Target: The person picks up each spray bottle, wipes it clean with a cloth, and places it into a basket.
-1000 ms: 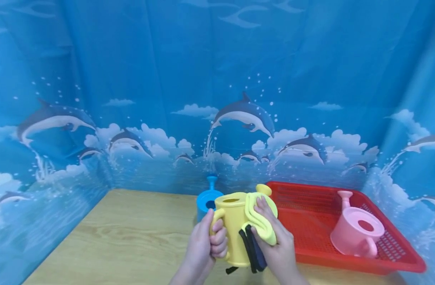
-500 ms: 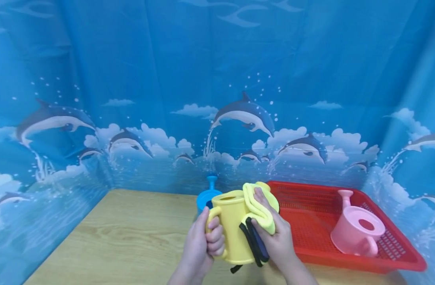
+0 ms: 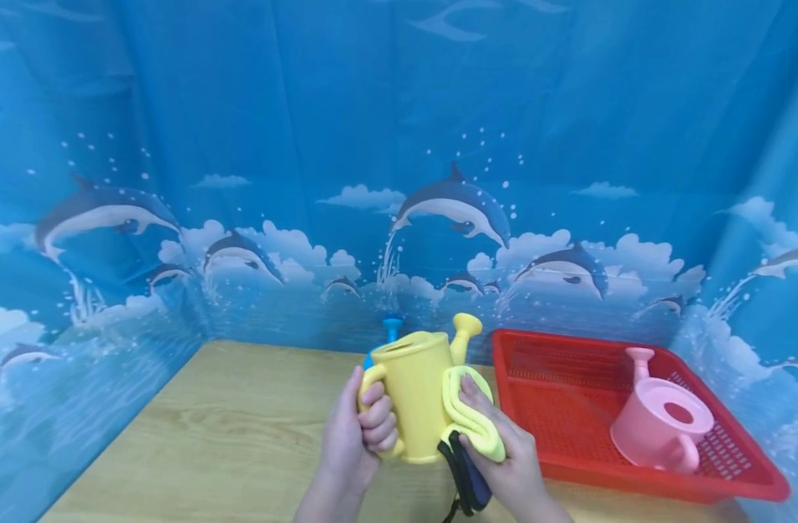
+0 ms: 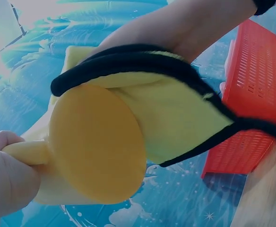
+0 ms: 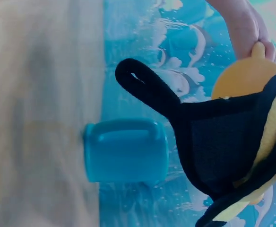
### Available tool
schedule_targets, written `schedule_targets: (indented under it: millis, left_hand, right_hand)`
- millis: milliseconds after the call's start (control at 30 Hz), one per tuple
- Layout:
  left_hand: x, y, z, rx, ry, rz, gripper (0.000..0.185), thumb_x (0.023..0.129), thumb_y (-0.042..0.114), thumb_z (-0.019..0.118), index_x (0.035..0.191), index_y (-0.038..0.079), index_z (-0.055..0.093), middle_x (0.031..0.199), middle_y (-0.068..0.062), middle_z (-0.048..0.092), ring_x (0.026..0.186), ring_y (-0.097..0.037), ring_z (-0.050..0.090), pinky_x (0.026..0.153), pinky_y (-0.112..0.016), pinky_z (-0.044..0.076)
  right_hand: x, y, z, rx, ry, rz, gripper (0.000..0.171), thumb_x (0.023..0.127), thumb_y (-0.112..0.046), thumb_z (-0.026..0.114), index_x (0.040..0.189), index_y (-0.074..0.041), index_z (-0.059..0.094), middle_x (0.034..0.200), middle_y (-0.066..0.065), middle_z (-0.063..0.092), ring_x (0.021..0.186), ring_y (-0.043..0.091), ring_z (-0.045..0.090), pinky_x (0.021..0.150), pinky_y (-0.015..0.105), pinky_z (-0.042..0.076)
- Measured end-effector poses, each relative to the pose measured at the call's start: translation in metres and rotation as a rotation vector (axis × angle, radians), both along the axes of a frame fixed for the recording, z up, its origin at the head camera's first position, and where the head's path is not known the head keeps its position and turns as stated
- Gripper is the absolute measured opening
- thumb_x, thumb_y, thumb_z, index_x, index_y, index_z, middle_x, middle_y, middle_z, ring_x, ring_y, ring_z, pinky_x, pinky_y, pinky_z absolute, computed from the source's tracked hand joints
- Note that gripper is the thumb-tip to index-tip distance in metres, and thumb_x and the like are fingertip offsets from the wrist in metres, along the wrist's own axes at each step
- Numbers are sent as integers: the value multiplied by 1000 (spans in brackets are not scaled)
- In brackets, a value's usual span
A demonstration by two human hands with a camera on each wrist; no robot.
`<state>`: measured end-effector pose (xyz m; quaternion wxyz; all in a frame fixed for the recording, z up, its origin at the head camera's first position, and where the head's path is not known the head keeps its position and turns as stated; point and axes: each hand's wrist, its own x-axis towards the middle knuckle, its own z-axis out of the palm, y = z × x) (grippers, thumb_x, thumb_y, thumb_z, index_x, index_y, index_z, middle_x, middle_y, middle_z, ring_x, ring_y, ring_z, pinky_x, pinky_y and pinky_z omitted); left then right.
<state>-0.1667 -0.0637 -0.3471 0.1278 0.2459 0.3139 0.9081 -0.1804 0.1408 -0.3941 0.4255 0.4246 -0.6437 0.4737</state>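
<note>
Yellow cylindrical plastic watering can [image 3: 412, 407] is held up above the wood-grained table [image 3: 255, 428], its handle gripped by the left hand [image 3: 353, 436], while the right hand [image 3: 511, 456] holds a folded, black-edged bright yellow cloth [image 3: 470, 418] against its side. Behind it stands a blue plastic watering can [image 5: 128, 153]; to the right, a pink plastic watering can [image 3: 660, 425] sits inside a red perforated plastic basket [image 3: 562, 410].
</note>
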Motion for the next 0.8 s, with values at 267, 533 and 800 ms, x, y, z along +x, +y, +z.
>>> schedule_targets:
  millis: [267,533,800]
  left_hand:
    - [-1,0,1,30,-42,17,55,106,38,6,66,26,42,51,12,19,43,-2,13,43,-21,2]
    - [-1,6,-6,36,10,-123,57,105,38,0,68,27,42,52,11,17,44,-3,12,42,-21,1]
    - [6,18,-7,-85,-23,-130,53,106,37,4,67,27,38,51,12,21,43,-3,15,43,-23,4]
  right_hand:
    - [21,-4,13,-47,198,34,30,89,-7,69,106,17,64,125,18,63,124,19,57,104,23,42]
    - [21,6,7,-58,80,66,35,89,-6,68,112,19,60,131,17,59,128,19,54,106,24,40]
    - [13,15,10,-99,-164,-185,42,81,7,70,121,11,59,132,-8,60,124,5,55,103,17,40]
